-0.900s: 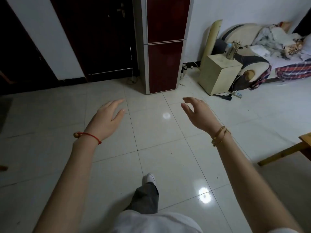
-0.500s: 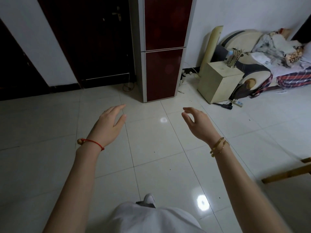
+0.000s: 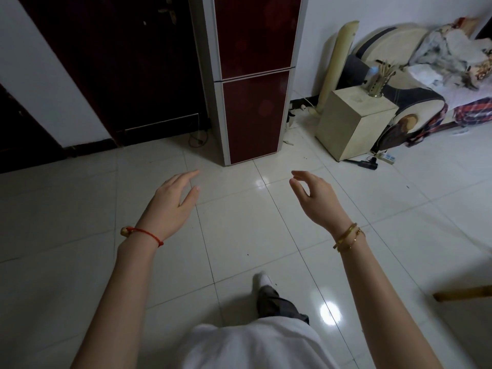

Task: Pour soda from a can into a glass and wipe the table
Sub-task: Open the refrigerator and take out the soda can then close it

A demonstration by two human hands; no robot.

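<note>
No can, glass or cloth shows in the head view. My left hand (image 3: 170, 206) is held out over the white tiled floor with its fingers straight and nothing in it; a red string sits on that wrist. My right hand (image 3: 316, 198) is held out beside it, fingers loosely bent and empty, with gold bangles on the wrist. A dark red two-door fridge (image 3: 253, 75) stands straight ahead, past both hands.
A dark door (image 3: 127, 65) is left of the fridge. A cream cabinet (image 3: 351, 123) with a holder of sticks stands to the right, a cluttered sofa (image 3: 426, 75) behind it. A power strip (image 3: 387, 157) lies on the floor. A wooden edge (image 3: 463, 294) shows at the right.
The fridge and cabinet have come closer as I step forward; my right foot is now in front. Both hands stay out and empty. The wooden edge slid toward the lower right.
</note>
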